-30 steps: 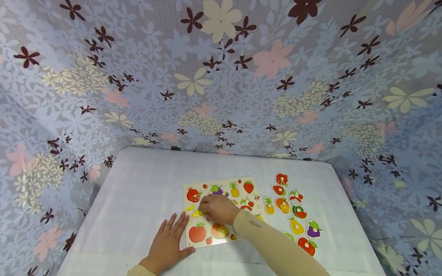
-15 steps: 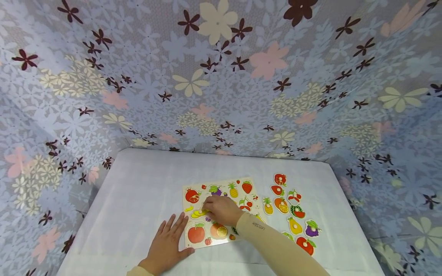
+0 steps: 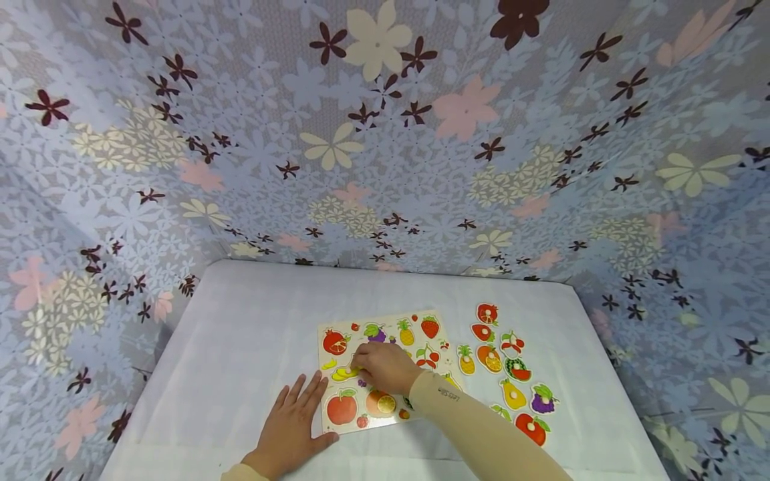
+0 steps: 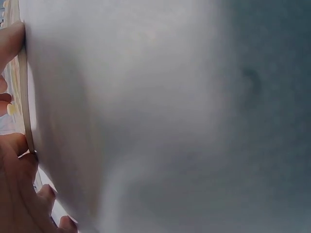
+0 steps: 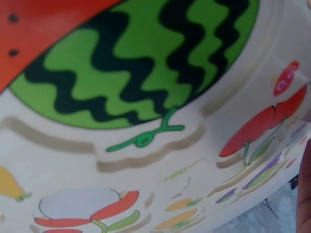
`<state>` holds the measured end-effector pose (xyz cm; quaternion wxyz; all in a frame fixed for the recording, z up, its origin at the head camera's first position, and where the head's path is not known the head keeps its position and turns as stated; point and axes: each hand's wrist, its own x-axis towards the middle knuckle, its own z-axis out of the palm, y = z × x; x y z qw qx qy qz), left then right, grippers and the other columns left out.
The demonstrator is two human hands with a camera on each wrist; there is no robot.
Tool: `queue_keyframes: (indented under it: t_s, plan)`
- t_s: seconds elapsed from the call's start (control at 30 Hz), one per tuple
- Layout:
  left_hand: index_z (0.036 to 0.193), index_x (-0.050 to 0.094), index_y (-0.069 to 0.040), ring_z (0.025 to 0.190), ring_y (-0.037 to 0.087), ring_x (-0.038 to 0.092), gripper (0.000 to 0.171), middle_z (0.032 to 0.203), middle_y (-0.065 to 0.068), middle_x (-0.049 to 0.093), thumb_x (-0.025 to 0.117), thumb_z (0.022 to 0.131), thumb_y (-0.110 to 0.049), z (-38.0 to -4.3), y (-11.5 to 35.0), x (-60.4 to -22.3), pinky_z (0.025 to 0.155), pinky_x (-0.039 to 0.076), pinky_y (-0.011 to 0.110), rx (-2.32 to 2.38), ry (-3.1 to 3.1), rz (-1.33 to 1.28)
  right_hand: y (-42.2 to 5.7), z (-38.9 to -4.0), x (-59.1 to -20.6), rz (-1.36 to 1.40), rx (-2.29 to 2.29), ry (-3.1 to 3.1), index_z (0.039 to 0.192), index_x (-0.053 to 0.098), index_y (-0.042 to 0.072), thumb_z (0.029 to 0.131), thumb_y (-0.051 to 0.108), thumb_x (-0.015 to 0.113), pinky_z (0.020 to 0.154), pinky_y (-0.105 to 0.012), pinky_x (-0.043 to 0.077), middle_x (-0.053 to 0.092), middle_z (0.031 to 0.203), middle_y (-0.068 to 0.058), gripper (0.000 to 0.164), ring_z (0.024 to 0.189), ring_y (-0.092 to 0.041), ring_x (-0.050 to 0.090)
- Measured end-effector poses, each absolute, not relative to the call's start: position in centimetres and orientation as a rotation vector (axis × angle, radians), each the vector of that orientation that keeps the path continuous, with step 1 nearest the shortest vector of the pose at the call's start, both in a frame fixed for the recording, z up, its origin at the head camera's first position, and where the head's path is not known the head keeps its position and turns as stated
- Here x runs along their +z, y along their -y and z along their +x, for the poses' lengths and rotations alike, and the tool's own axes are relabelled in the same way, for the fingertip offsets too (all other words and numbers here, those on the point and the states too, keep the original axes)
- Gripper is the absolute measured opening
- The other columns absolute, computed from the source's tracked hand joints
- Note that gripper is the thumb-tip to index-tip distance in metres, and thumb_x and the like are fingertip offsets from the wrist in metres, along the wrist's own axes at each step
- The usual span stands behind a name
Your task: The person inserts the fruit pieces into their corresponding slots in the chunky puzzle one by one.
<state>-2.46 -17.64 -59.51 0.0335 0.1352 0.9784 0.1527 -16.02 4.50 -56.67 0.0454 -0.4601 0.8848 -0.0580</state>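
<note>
My right hand [image 3: 385, 367] reaches over the fruit puzzle board [image 3: 415, 407]. Its curled fingers pinch a yellow banana piece [image 3: 343, 374] at the left middle of the board; the fingertips' exact grip is partly hidden. Whether the piece sits fully down in its recess I cannot tell. My left hand [image 3: 289, 421] lies spread beside the board's left edge, fingertips and thumb touching that edge. In the left wrist view its fingers [image 4: 19, 170] meet the board's side. Close up in the right wrist view appears the printed watermelon recess [image 5: 141, 68].
Several loose knobbed fruit pieces lie right of the board, among them a pineapple [image 3: 466, 361], an orange [image 3: 490, 354], a pear [image 3: 512, 395], grapes [image 3: 543, 402] and a red apple [image 3: 531, 427]. A flower-patterned cloth wall [image 3: 337, 200] rises behind the white tabletop [image 3: 259, 300].
My right hand has shifted slightly to the right over the banana and stays there since half a second ago. The left hand keeps its place at the board's edge.
</note>
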Motion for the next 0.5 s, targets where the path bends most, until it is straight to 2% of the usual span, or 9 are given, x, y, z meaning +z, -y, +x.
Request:
queue_keyframes:
  t_s: [0.5]
  plan:
    - [0.153,0.04,-0.009,0.146,0.035,0.026,0.1,0.159,0.006,0.034,0.067,0.079,-0.07,-2.66,17.45,-59.81,0.114,0.022,0.06,0.44,-3.0,0.391,-4.81,-16.03,-56.28,-1.311,-0.236,-2.695,0.112,0.074,0.023,0.094,0.027,0.071,0.095,-0.028,0.05,0.066,0.116,0.01,0.019,0.108,-0.008,0.062]
